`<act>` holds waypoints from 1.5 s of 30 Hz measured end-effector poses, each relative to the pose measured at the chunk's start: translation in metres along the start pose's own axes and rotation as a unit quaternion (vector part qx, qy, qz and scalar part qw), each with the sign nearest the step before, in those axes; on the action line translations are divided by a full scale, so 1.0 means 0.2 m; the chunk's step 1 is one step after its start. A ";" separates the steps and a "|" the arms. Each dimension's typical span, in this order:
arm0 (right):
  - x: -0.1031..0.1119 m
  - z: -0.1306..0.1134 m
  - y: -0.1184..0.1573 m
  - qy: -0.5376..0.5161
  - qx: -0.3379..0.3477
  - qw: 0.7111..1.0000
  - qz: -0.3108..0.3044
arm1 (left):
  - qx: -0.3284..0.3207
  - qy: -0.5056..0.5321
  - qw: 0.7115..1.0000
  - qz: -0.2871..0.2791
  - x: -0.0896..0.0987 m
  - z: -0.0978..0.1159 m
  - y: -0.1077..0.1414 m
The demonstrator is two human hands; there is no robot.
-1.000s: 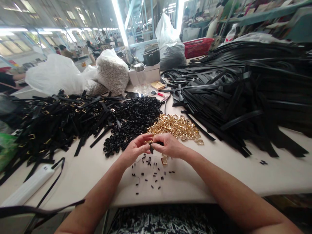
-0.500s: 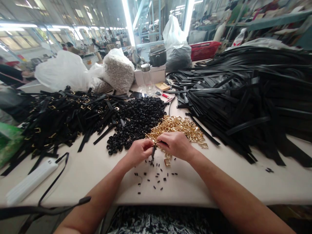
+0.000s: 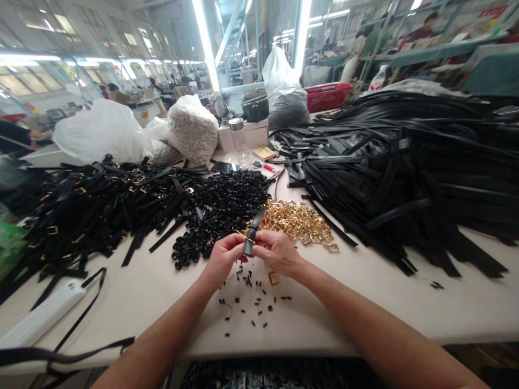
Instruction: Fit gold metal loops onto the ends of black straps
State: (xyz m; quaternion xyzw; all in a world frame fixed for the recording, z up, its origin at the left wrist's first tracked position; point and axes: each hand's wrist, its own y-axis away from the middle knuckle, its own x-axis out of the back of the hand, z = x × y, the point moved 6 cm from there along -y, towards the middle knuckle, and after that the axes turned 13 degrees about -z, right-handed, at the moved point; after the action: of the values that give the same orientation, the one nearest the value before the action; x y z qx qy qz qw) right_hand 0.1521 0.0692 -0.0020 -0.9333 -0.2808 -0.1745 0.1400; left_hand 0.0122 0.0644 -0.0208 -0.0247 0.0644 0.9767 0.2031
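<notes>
Between my two hands is a short black strap (image 3: 253,229) with a gold buckle on it, tilted with its far end pointing up and away from me. My left hand (image 3: 226,255) is closed on its left side, fingers pinched near the buckle. From the right, my right hand (image 3: 280,251) grips the same strap, thumb and fingers bent around it. Just beyond lie a heap of gold buckles (image 3: 302,221) and a heap of small black loops (image 3: 231,202). Small black bits (image 3: 259,310) and a loose gold buckle (image 3: 273,278) are scattered below my hands.
Buckled black straps (image 3: 93,210) are heaped at left, long black strips (image 3: 405,178) at right. Behind stand plastic bags (image 3: 192,132), a glass jar (image 3: 239,135) and a red basket (image 3: 328,97). A white power strip (image 3: 44,313) with a cord lies front left.
The strap, which hung down between my fingers, now points up and away, showing its length. My hands have turned around it. The whole view has shifted slightly.
</notes>
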 end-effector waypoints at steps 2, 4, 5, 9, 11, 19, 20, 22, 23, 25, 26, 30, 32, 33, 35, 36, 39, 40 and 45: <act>-0.02 0.02 -0.01 -0.118 0.003 0.993 -0.008 | 0.000 -0.017 1.000 0.000 -0.01 0.01 0.00; -0.04 0.03 -0.01 -0.224 -0.001 0.974 -0.017 | -0.009 -0.040 0.999 0.007 -0.01 0.01 0.01; -0.05 0.04 -0.01 -0.265 -0.005 0.964 -0.018 | -0.016 -0.053 0.998 0.011 -0.01 0.01 0.01; -0.07 0.04 -0.01 -0.348 -0.012 0.938 -0.002 | -0.037 -0.100 0.994 0.020 -0.02 -0.01 0.01; -0.07 0.04 -0.02 -0.355 -0.015 0.935 -0.002 | -0.040 -0.122 0.992 0.016 -0.02 -0.01 0.01; -0.01 0.07 0.00 -0.214 -0.070 0.974 0.019 | -0.033 -0.040 0.998 0.027 0.08 0.04 0.01; -0.02 0.06 0.00 -0.206 -0.069 0.976 -0.006 | -0.024 0.001 1.000 0.018 0.09 0.04 0.00; -0.06 0.05 0.00 -0.217 -0.068 0.972 -0.057 | 0.002 0.064 0.998 -0.023 0.07 0.02 -0.01; -0.07 0.05 0.00 -0.233 -0.073 0.967 -0.078 | 0.017 0.089 0.995 -0.044 0.06 0.00 -0.01; -0.11 0.06 0.00 -0.267 -0.088 0.954 -0.106 | 0.040 0.130 0.988 -0.076 0.03 -0.02 -0.01; -0.11 0.06 0.00 -0.276 -0.095 0.950 -0.112 | 0.046 0.150 0.984 -0.084 0.02 -0.02 -0.01; -0.12 0.05 0.00 -0.270 -0.092 0.951 -0.123 | 0.059 0.203 0.973 -0.098 0.02 -0.04 0.00; -0.11 0.04 0.00 -0.268 -0.080 0.952 -0.125 | 0.060 0.212 0.970 -0.099 0.01 -0.04 0.00; -0.11 0.04 0.00 -0.268 -0.075 0.952 -0.126 | 0.057 0.214 0.970 -0.099 0.01 -0.04 0.01; -0.10 0.03 0.01 -0.269 -0.068 0.953 -0.125 | 0.048 0.209 0.971 -0.106 0.00 -0.04 0.01; -0.10 0.02 0.01 -0.269 -0.065 0.953 -0.124 | 0.044 0.200 0.972 -0.112 -0.01 -0.03 0.01; -0.07 0.02 0.01 -0.264 -0.054 0.957 -0.108 | 0.025 0.130 0.985 -0.113 0.03 0.01 -0.01; -0.06 0.03 0.01 -0.255 -0.051 0.961 -0.098 | 0.015 0.099 0.990 -0.098 0.07 0.03 -0.01; 0.01 0.04 0.01 -0.198 -0.021 0.979 -0.051 | -0.070 -0.072 0.989 0.105 0.44 0.21 0.05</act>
State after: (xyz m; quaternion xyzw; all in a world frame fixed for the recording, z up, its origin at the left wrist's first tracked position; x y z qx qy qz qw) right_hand 0.1566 0.0717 -0.0076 -0.9366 -0.3465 0.0010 0.0528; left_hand -0.0730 0.0952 0.0164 0.0384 -0.0165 0.9940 0.1009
